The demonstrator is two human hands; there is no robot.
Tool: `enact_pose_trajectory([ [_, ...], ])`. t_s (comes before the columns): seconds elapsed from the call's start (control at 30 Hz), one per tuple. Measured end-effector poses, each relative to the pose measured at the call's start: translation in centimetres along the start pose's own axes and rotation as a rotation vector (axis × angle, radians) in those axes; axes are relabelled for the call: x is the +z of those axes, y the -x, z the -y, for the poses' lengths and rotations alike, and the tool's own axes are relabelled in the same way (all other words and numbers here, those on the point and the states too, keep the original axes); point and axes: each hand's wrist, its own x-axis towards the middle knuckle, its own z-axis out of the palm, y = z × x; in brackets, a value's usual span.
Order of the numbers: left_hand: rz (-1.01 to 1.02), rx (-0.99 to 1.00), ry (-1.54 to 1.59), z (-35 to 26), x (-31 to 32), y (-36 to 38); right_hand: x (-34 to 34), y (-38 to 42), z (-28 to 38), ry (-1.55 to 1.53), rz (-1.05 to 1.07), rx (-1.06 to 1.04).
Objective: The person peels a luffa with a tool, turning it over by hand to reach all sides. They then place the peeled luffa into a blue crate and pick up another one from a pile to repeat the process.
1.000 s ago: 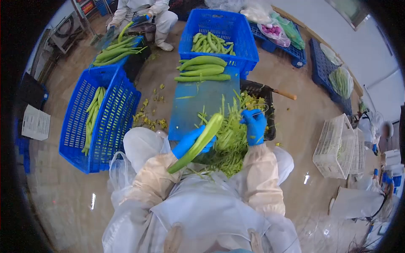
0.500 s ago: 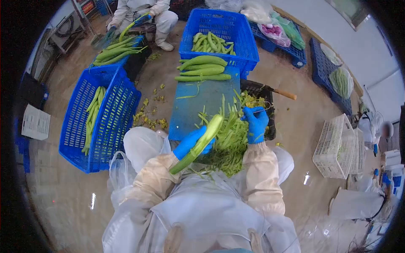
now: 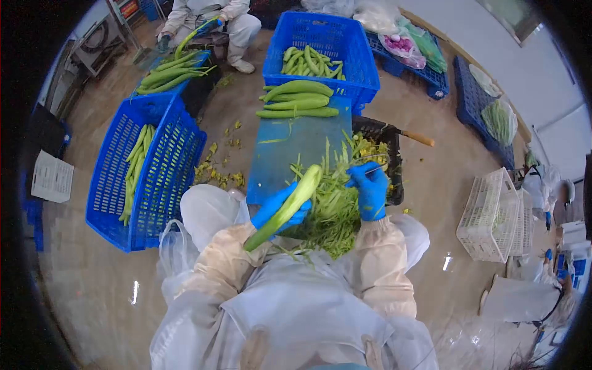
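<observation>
My left hand (image 3: 279, 211), in a blue glove, is wrapped round a long green gourd (image 3: 290, 206) whose upper part is pale and peeled and whose lower end is still dark green. To the right, my gloved right hand (image 3: 370, 188) is closed on a thin metal tool (image 3: 374, 168), probably a peeler, held apart from the gourd. Green peel shavings (image 3: 336, 216) are heaped between and below my hands. Beyond them is a blue board (image 3: 271, 160) with several unpeeled gourds (image 3: 299, 102) lying across its far end.
A blue crate (image 3: 364, 86) holding green gourds stands beyond the board. Another blue crate (image 3: 142, 237) with gourds is at the left. A black crate (image 3: 394, 154) of scraps and a wooden handle (image 3: 419, 137) are at the right. A person (image 3: 209, 15) works at the upper left.
The gourd has turned in my left hand, showing more of its pale side. My right hand has shifted slightly left and down with the tool.
</observation>
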Motion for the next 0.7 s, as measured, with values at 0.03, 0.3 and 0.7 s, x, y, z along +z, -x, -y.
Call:
enact_pose_trajectory([
  [0.03,0.001,-0.03,0.058,0.0,0.0,0.0,0.8,1.2,0.1,0.045,0.093,0.043],
  [0.3,0.013,-0.113,-0.007,0.9,1.6,0.8,-2.2,-1.9,0.2,0.005,-0.051,0.091],
  [0.7,-0.278,0.463,-0.784,-1.5,3.2,0.0,-2.6,0.3,-0.9,-0.02,-0.265,0.013],
])
